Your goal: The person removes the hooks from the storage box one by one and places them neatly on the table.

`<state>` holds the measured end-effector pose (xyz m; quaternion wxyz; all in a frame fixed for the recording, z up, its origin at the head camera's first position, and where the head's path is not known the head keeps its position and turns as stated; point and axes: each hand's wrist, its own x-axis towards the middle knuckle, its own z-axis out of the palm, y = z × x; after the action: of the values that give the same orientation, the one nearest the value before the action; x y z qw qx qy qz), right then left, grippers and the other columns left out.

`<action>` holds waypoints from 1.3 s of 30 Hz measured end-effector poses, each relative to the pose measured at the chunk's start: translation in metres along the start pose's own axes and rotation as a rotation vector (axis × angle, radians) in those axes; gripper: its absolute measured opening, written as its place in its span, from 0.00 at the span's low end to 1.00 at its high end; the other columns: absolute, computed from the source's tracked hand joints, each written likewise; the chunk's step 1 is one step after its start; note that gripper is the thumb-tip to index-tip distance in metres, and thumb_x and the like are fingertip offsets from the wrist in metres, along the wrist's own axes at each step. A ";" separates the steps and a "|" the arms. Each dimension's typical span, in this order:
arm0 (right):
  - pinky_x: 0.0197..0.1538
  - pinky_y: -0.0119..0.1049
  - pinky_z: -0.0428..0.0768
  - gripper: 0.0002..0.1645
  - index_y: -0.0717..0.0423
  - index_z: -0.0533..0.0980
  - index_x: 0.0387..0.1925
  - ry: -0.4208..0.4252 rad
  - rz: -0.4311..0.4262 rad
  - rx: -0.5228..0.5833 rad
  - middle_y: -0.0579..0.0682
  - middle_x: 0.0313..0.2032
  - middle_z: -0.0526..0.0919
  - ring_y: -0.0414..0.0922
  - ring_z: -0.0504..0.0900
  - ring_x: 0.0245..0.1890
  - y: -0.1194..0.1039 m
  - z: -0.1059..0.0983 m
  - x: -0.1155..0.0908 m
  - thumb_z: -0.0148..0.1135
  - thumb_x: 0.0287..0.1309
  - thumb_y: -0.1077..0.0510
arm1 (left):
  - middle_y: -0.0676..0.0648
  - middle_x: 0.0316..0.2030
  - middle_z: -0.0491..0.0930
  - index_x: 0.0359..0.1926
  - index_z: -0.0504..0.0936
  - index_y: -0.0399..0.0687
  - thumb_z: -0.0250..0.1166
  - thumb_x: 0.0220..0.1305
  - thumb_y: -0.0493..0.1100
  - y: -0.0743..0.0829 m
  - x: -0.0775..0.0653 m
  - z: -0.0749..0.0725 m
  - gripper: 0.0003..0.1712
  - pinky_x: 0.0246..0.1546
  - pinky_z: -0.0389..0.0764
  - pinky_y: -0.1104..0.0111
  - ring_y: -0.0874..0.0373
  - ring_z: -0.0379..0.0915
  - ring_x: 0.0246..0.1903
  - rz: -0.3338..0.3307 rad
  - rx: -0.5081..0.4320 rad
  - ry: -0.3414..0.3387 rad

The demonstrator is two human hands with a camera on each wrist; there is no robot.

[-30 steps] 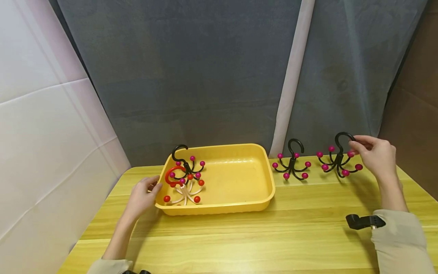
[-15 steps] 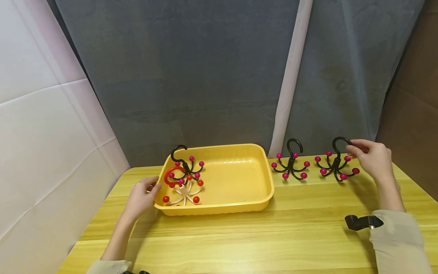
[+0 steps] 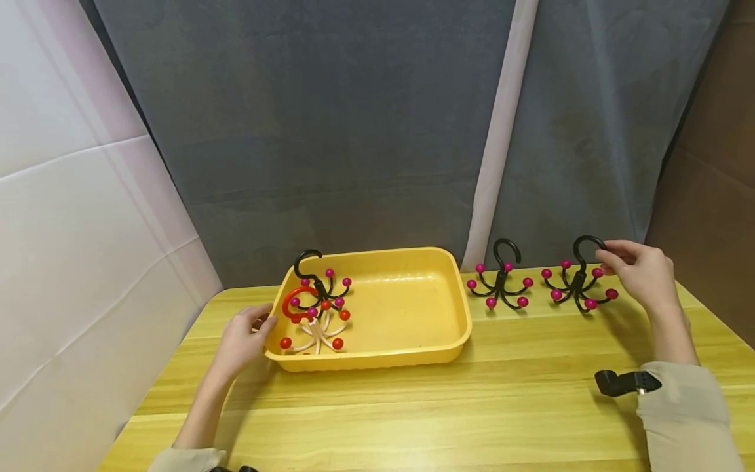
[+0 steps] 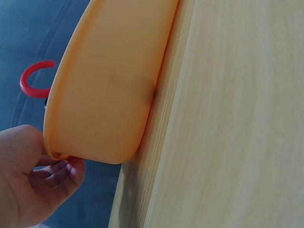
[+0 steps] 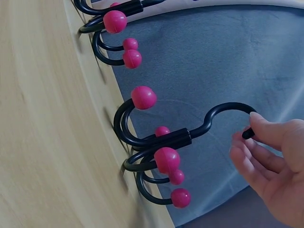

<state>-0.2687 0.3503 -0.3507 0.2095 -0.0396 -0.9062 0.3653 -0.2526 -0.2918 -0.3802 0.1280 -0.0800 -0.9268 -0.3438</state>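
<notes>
At the right of the table stands a black rotating hook hanger (image 3: pixel 579 282) with curved arms tipped in pink balls. My right hand (image 3: pixel 643 272) pinches the end of its top hook between thumb and fingers; the right wrist view shows this hook (image 5: pixel 228 107) upright above its arms. My left hand (image 3: pixel 244 337) grips the left rim of a yellow plastic tray (image 3: pixel 401 359), thumb above and fingers under the lip (image 4: pixel 53 154). Inside the tray's left end sit a black hanger with pink balls (image 3: pixel 321 288) and a cream hanger with red balls and a red hook (image 3: pixel 295 301).
Another black hanger with pink balls (image 3: pixel 500 283) stands between the tray and the held one. The wooden table (image 3: pixel 436 419) meets a grey curtain (image 3: pixel 330 144) at its back edge. A white cloth wall (image 3: pixel 88 229) rises at left, a brown panel (image 3: pixel 708 216) at right.
My right hand has lowered the black hanger slightly and moved it a little left, down to the table. The left hand keeps its grip on the tray rim.
</notes>
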 end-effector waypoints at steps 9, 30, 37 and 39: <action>0.31 0.23 0.71 0.29 0.61 0.80 0.55 0.048 0.011 0.014 0.16 0.28 0.73 0.21 0.76 0.28 -0.001 -0.005 -0.002 0.61 0.68 0.41 | 0.30 0.44 0.80 0.57 0.76 0.20 0.62 0.69 0.32 0.001 0.000 -0.001 0.20 0.35 0.79 0.72 0.41 0.78 0.41 0.004 0.006 -0.001; 0.37 0.19 0.67 0.27 0.61 0.80 0.56 0.114 -0.087 0.042 0.06 0.30 0.69 0.14 0.71 0.33 -0.033 -0.019 -0.006 0.63 0.68 0.44 | 0.31 0.43 0.80 0.58 0.77 0.21 0.62 0.69 0.32 0.002 0.000 -0.001 0.20 0.37 0.81 0.68 0.42 0.78 0.41 -0.007 0.004 0.006; 0.38 0.12 0.68 0.25 0.61 0.81 0.55 0.098 -0.141 0.077 0.09 0.32 0.72 0.14 0.72 0.34 -0.055 -0.017 -0.009 0.64 0.68 0.46 | 0.31 0.43 0.80 0.58 0.77 0.21 0.62 0.69 0.33 0.001 -0.001 0.000 0.20 0.37 0.81 0.67 0.42 0.78 0.41 -0.002 0.011 0.005; 0.38 0.12 0.69 0.24 0.60 0.81 0.55 0.092 -0.156 0.081 0.10 0.33 0.72 0.15 0.73 0.34 -0.062 -0.016 -0.009 0.64 0.67 0.47 | 0.31 0.43 0.80 0.58 0.77 0.21 0.62 0.70 0.33 0.001 -0.001 0.000 0.20 0.37 0.81 0.67 0.42 0.78 0.41 -0.003 0.008 0.004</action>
<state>-0.2487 0.3127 -0.3015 0.2800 0.0229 -0.8804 0.3821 -0.2514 -0.2913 -0.3798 0.1297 -0.0774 -0.9280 -0.3406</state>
